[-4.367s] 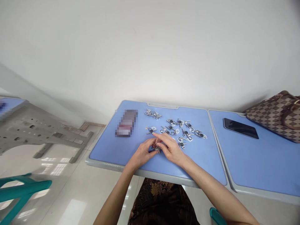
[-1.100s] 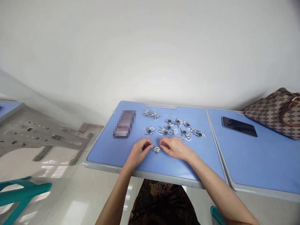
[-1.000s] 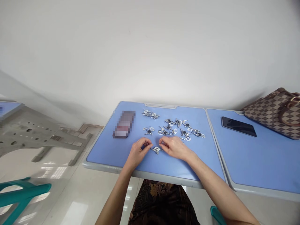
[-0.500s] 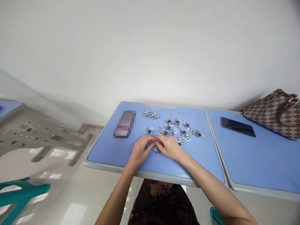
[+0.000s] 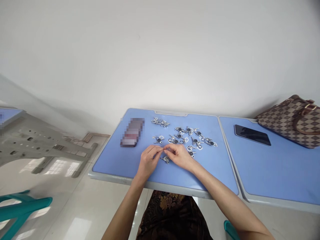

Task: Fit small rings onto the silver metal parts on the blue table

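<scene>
My left hand and my right hand meet at the fingertips over the near half of the blue desk. Both are closed in a pinch; whatever sits between the fingertips is too small and too covered to name. Just below the fingers lies a small silvery metal piece. Beyond my left fingertips is a metal piece with a black round part. Several more such pieces, with rings, plates and pins, such as this one, spread beyond and right of my right hand. A small pile of silvery metal parts lies at the back.
A blurred-out dark object lies on the desk's left side. On the adjoining right desk are a black phone and a checked brown handbag. A teal stool stands at lower left. The white wall rises behind.
My left fingers have straightened slightly and press closer against the right fingertips. The hands stay over the same spot, and the pieces on the desk lie as before.
</scene>
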Demonstrator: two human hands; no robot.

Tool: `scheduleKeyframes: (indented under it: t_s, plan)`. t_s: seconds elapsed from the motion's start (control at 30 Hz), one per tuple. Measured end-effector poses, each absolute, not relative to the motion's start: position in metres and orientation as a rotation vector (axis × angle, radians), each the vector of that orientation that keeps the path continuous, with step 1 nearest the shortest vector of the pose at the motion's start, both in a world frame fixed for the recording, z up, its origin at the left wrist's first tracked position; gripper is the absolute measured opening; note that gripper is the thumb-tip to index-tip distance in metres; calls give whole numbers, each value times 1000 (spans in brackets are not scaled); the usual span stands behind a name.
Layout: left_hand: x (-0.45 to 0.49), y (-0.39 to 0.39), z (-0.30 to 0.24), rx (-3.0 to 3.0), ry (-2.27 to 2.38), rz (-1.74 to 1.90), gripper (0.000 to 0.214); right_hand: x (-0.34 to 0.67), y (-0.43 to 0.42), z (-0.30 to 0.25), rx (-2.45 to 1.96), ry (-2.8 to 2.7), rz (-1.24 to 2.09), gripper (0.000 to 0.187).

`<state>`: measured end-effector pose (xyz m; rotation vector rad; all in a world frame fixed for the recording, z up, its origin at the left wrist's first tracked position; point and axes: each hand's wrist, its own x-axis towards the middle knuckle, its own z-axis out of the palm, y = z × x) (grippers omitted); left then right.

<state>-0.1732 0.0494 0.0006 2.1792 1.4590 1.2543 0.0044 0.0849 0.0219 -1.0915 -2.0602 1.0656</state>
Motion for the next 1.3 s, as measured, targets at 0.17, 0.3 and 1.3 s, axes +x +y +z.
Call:
scheduleKeyframes:
  t_s: [0.17,0.3,1.3]
  plan:
    - [-174,51,2,2129,1473,1244,12,6,85,23,-1080,-2072,1057,19]
    - [-174,53,0,2142,1485,1132,13,14,89,25,-1094,-2020,1026,20]
    - [-206,157,-2,2180,1666,934,24,54,117,20,-1250,-1855,761,26]
